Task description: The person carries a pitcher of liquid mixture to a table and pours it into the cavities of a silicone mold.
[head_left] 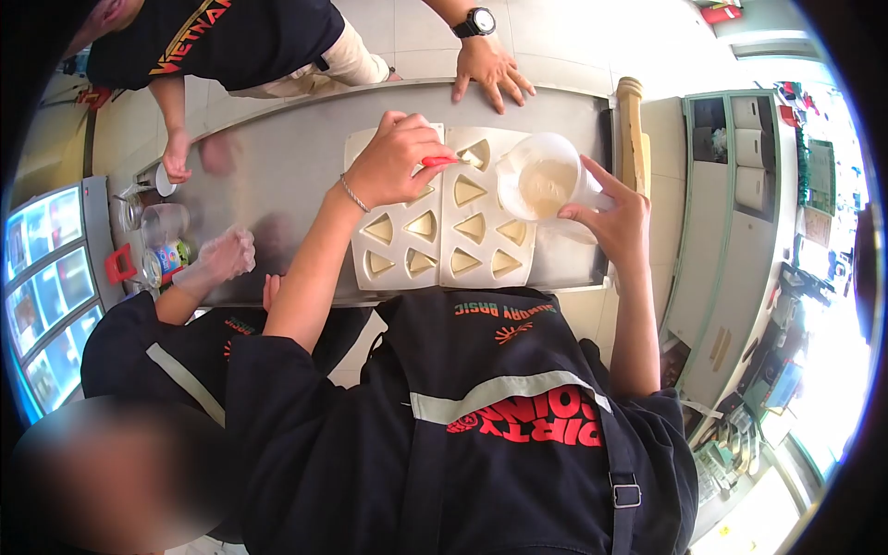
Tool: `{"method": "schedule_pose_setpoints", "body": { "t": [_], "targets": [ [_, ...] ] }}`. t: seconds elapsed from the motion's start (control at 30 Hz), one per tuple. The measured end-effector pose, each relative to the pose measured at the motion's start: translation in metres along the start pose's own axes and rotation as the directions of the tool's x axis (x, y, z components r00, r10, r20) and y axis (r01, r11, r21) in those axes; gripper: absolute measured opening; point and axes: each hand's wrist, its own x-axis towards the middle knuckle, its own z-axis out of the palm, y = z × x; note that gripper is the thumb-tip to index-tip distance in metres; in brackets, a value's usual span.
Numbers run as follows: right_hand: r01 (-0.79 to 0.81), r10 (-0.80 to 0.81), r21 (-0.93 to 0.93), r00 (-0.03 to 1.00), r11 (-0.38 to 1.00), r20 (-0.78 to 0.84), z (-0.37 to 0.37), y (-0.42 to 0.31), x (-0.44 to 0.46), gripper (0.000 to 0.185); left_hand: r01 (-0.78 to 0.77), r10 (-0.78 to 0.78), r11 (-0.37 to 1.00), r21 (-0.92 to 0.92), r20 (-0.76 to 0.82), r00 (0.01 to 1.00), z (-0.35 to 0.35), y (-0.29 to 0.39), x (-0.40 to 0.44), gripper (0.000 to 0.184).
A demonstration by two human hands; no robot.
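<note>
My left hand, with a chain bracelet at the wrist, is closed on a slim red-handled tool. The tool's tip is at a wedge-shaped cavity in the top row of the right-hand white mould. What kind of tool it is, I cannot make out. My right hand grips a translucent white jug with pale liquid inside, above the mould's right edge. Beside the first mould lies a second white mould, partly under my left hand. Pale yellowish material shows in the wedge cavities of both.
A steel table carries the moulds. Across it, a co-worker's hand with a watch rests on the edge. At left, another person's gloved hand is near jars and a can. A wooden post stands at the right end.
</note>
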Motion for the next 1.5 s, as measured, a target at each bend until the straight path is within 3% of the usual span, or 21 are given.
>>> {"method": "schedule_pose_setpoints", "body": {
  "t": [0.17, 0.4, 0.73, 1.5],
  "targets": [
    [0.039, -0.039, -0.037, 0.999, 0.999, -0.004, 0.002, 0.000, 0.006, 0.095, -0.003, 0.003, 0.998, 0.070, 0.001, 1.000, 0.000, 0.005, -0.001, 0.018],
    [0.038, -0.038, -0.134, 0.999, 0.990, -0.001, 0.004, -0.005, 0.009, 0.096, 0.009, -0.008, 0.998, 0.068, -0.025, 1.000, 0.004, 0.004, -0.005, 0.018],
    [0.068, -0.070, -0.136, 0.998, 0.988, -0.007, 0.004, -0.009, 0.013, 0.096, 0.013, -0.012, 0.999, 0.034, -0.043, 0.999, 0.011, -0.001, -0.009, 0.019],
    [0.004, 0.002, -0.202, 1.000, 0.979, 0.029, -0.001, -0.020, 0.012, 0.093, -0.009, 0.012, 0.999, 0.048, -0.057, 0.998, 0.016, 0.001, -0.015, 0.026]
  ]
}}
